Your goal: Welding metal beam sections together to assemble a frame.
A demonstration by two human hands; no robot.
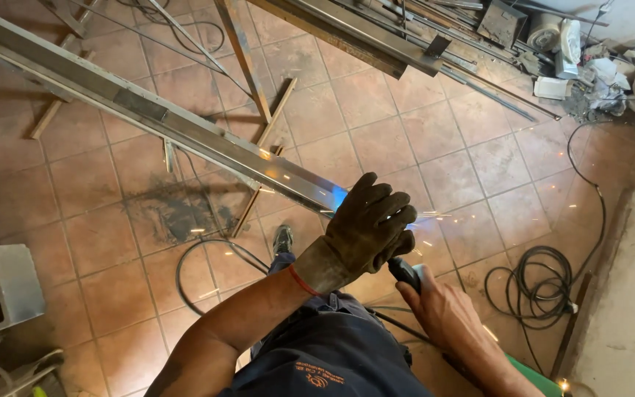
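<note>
Steel beam (185,121) end sparking, both hands (365,228) gripping the grinder (406,270); I'd keep it steady and flat.

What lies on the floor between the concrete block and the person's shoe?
In the head view, between the concrete block and the shoe lie bare tiles, a dark scorched patch and a loop of black cable.
</note>
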